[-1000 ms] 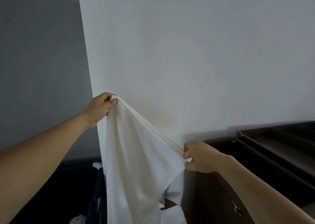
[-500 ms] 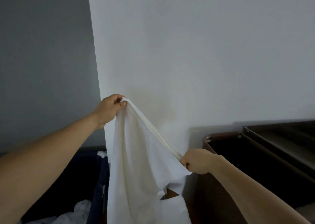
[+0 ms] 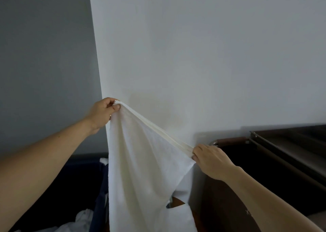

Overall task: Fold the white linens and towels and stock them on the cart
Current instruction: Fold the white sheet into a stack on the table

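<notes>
A white towel (image 3: 141, 170) hangs in front of me against a white wall. My left hand (image 3: 103, 113) pinches its upper corner, held high. My right hand (image 3: 210, 158) grips the hemmed top edge lower down and to the right, so that edge runs taut on a slant between the two hands. The rest of the towel drops out of the frame at the bottom. A dark brown cart (image 3: 282, 161) with shelf rails stands at the right, just behind my right hand.
A dark blue laundry bin (image 3: 98, 187) sits at the lower left with crumpled white linens (image 3: 82, 219) inside. The wall corner (image 3: 97, 64) runs down behind my left hand. A grey wall fills the left side.
My right hand has slid farther right along the towel's top edge, stretching it longer. The view has shifted slightly, and the cart and bin show more.
</notes>
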Tool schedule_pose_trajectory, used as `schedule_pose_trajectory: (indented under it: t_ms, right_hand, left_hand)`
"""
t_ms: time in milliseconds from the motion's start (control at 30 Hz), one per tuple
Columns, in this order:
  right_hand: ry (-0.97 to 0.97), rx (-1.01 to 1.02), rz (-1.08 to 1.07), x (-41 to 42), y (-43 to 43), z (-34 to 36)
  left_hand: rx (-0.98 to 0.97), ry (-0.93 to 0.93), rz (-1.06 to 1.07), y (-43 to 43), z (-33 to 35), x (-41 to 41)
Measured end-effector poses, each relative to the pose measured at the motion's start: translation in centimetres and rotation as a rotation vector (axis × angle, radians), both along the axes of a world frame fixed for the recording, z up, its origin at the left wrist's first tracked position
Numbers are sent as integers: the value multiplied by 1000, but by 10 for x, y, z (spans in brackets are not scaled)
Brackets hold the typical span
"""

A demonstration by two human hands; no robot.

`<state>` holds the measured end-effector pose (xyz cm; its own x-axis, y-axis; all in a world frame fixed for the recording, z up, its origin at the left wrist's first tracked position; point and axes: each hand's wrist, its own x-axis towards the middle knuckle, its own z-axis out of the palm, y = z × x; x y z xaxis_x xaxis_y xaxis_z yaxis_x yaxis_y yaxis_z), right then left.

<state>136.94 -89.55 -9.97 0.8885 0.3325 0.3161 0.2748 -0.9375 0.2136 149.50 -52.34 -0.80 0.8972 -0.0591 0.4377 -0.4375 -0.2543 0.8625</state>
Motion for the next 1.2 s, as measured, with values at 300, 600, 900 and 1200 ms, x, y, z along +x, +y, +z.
schedule_pose_trajectory:
  t_ms: [300, 600, 900, 1200]
  right_hand:
    - [255, 40, 200, -14, -9, -3]
    - [359, 440, 281, -39, 33, -13]
    - [334, 479, 336, -41, 45, 0]
    - [265, 836, 269, -29, 18, 51]
  left_hand:
    - [-13, 7, 15, -3, -4, 2]
    - [-50, 28, 118, 5, -4, 16]
    - [-51, 27, 148, 0, 3, 9]
    - [-120, 50, 108, 25, 33, 0]
